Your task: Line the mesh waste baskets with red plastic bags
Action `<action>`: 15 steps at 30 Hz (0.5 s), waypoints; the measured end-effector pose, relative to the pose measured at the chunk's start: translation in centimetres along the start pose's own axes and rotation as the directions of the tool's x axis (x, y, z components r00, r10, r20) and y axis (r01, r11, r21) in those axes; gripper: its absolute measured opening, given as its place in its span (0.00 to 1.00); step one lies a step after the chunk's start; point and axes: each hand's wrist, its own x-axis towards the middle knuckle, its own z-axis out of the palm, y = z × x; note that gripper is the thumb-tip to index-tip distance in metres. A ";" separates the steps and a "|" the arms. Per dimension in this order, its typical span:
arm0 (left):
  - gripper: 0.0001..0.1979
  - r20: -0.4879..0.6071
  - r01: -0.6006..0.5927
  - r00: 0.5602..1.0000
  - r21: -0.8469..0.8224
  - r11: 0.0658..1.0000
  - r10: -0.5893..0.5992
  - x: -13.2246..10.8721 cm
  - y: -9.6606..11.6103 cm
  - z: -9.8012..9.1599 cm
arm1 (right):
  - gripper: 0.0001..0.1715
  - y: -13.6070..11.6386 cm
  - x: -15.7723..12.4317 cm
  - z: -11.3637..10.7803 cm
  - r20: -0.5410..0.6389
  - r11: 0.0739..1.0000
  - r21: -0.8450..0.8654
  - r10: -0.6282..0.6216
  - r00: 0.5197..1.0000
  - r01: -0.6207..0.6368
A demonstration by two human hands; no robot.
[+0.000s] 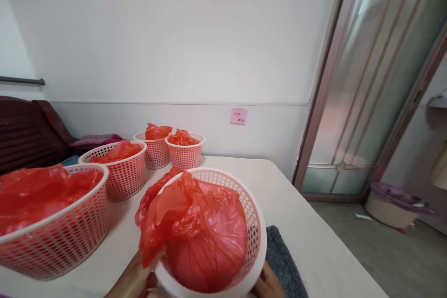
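Note:
A white perforated plastic basket [257, 205] is close in front of me, tilted so that its inside faces me. In it lies a filled red plastic bag [213, 237], its loose, crumpled top hanging over the left rim. My left hand [138, 277] grips the basket's lower left side, its fingers partly hidden by the bag and rim. At the lower right, my right hand [268, 283] holds the basket's outer wall, with some fingers out of sight beneath it. What the bag contains cannot be seen.
Several more baskets with red bags stand on the left of the white table [314, 251], including a large near basket [70, 237]. A dark grey cloth [284, 260] lies at right. Behind are a wall with a pink note [239, 116] and a glass door [363, 79].

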 end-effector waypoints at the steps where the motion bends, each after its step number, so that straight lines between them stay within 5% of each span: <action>1: 0.39 0.011 -0.003 1.000 0.034 0.999 0.003 0.2 -0.1 -0.2 | 0.24 -0.6 0.1 0.3 0.010 0.999 -0.028 -0.044 0.999 0.044; 6: 0.39 0.063 -0.116 0.992 0.150 0.982 0.107 1.6 -0.3 -1.1 | 0.25 -3.4 0.6 -0.1 -0.131 0.979 -0.188 -0.108 0.986 0.082; 10: 0.41 0.062 -0.192 0.981 0.258 0.947 0.182 2.6 0.7 -2.0 | 0.30 -9.2 0.7 -1.8 -0.414 0.935 -0.315 -0.289 0.863 0.162; 12: 0.40 0.003 -0.356 0.928 0.300 0.885 0.372 3.0 1.2 -2.2 | 0.29 -12.9 0.4 -1.0 -0.329 0.870 -0.390 -0.437 0.837 0.301; 15: 0.39 -0.072 -0.581 0.738 0.437 0.686 0.671 3.0 1.8 -1.7 | 0.29 -17.8 0.2 2.9 0.067 0.784 -0.464 -0.434 0.898 0.413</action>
